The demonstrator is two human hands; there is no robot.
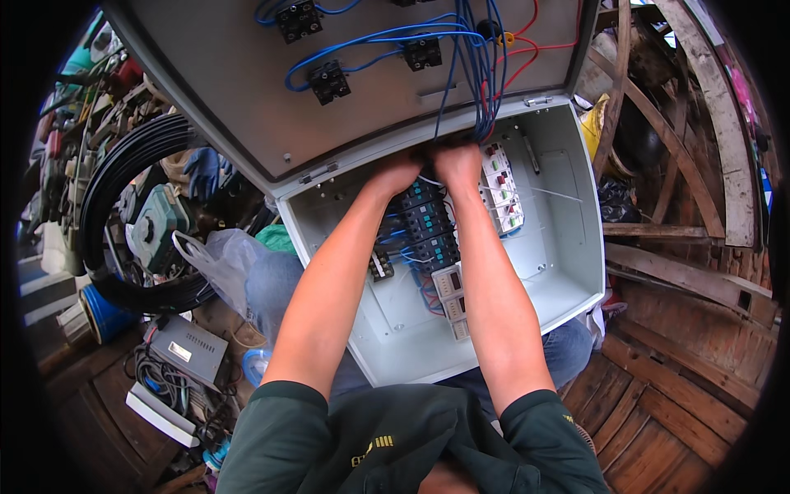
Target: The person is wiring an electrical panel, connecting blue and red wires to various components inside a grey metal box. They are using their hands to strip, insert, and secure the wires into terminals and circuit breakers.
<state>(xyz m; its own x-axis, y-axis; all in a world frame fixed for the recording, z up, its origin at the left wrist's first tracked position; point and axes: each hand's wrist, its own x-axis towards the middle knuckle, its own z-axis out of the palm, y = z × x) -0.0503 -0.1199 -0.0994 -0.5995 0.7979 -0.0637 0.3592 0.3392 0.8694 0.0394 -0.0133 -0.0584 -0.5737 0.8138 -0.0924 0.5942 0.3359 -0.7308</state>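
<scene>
A grey metal electrical enclosure (558, 251) rests open across my legs. My left hand (397, 174) reaches to its upper inner edge, fingertips hidden in shadow. Beside it, my right hand (457, 165) has curled fingers at the foot of a blue wire bundle (469, 78); what they hold is unclear. Below both hands runs a column of dark breakers (428, 222), with pale modules (448, 288) at its lower end. A white breaker row (502, 189) lies right of my right hand. The raised door (230, 82) carries black switch blocks (327, 82) with blue and red wires.
Coiled black cable (97, 222), a green tool case (156, 218), blue gloves (204, 173), a plastic bag (218, 259), a blue bucket (105, 314) and a grey metal unit (185, 350) crowd the left. Curved timber offcuts (675, 140) lie right, above wooden boards (658, 395).
</scene>
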